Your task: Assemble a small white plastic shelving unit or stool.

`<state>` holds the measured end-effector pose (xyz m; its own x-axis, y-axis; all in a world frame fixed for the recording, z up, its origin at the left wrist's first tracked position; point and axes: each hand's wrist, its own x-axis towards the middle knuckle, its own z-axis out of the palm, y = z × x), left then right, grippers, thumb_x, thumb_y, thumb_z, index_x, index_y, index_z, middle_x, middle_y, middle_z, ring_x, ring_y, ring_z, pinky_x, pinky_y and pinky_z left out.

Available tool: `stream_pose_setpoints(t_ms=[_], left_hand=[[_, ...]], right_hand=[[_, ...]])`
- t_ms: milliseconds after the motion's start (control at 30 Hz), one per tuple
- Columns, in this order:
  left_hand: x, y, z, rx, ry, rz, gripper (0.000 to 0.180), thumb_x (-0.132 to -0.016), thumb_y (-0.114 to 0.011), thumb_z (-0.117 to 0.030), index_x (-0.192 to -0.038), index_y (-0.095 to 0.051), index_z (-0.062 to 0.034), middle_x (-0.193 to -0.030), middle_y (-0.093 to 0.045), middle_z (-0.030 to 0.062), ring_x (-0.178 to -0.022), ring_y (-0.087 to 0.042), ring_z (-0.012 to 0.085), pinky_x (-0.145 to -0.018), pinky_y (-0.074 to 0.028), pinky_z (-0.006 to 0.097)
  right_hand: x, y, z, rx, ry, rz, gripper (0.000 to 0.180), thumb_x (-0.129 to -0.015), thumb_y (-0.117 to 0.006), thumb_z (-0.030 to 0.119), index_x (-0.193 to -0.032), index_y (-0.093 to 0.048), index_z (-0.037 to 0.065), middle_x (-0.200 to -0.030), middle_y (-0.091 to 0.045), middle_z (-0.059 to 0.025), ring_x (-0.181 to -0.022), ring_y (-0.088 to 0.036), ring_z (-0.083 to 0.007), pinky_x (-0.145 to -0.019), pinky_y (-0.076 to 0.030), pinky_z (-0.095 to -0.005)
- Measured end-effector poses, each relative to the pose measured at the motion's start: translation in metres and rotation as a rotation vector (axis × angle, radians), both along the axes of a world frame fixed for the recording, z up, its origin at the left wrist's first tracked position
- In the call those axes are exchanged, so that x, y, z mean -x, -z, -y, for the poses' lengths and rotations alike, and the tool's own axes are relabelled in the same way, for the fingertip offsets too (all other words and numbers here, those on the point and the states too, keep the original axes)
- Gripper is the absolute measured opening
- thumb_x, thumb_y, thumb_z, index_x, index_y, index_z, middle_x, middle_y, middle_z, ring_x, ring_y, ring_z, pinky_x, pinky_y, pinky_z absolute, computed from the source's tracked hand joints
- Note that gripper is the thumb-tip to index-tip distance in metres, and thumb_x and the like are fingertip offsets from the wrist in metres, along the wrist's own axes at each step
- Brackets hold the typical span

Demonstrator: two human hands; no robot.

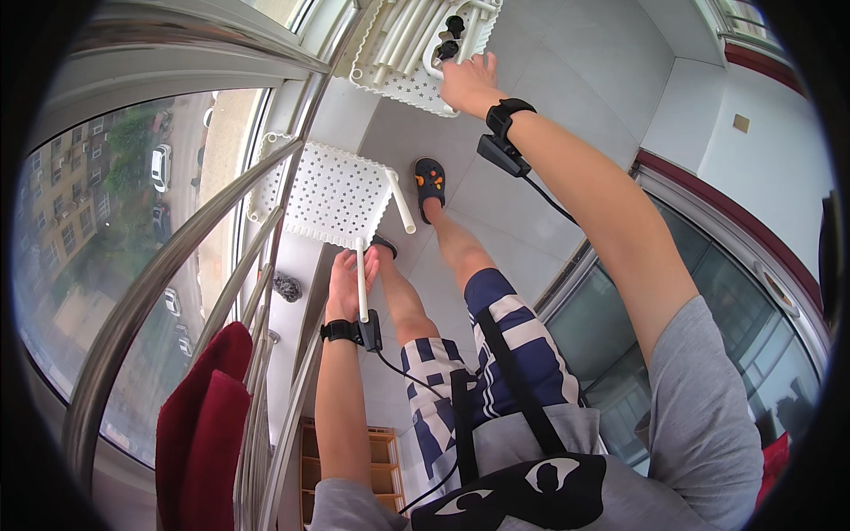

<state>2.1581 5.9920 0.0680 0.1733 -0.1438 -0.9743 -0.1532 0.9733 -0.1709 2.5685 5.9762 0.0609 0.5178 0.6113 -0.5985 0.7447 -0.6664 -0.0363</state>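
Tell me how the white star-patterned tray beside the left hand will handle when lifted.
The tray looks thin and dotted with star-shaped holes, so probably light for its size. Its flat panel suggests fairly stiff plastic. The white tubes jutting from two corners may catch on things.

The left grip (348,281), fingers extended, touches a white tube (362,299) at the near star-perforated tray (332,190); the right grip (471,86) is at the far tray (416,90), beside white rods (405,37) and black fittings (454,26).
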Motion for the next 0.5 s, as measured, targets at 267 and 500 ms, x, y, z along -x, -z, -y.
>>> stream_pose_setpoints(t_ms=[267,500], left_hand=[[0.004,-0.039,0.003,0.045,-0.035,0.127,0.039,-0.096,-0.048,-0.016,-0.128,-0.032,-0.0002,-0.114,-0.059,0.0173,-0.073,-0.060,0.0155,-0.064,-0.056,0.025],[0.001,-0.063,0.022,-0.237,0.293,-0.038,0.032,-0.094,-0.047,-0.006,-0.125,-0.039,-0.0031,-0.085,-0.055,0.0061,-0.054,-0.040,0.0072,-0.045,-0.036,0.021]], right_hand=[[0.006,0.012,0.007,-0.191,0.342,0.032,0.028,-0.080,-0.051,0.022,-0.084,-0.072,0.005,-0.096,-0.068,-0.0181,-0.114,-0.047,-0.0315,-0.104,-0.018,-0.0473],[0.000,0.008,0.014,-0.589,0.520,0.039,0.024,-0.077,-0.059,0.036,-0.081,-0.071,0.016,-0.085,-0.070,-0.0038,-0.110,-0.047,-0.0271,-0.101,-0.021,-0.0388]])
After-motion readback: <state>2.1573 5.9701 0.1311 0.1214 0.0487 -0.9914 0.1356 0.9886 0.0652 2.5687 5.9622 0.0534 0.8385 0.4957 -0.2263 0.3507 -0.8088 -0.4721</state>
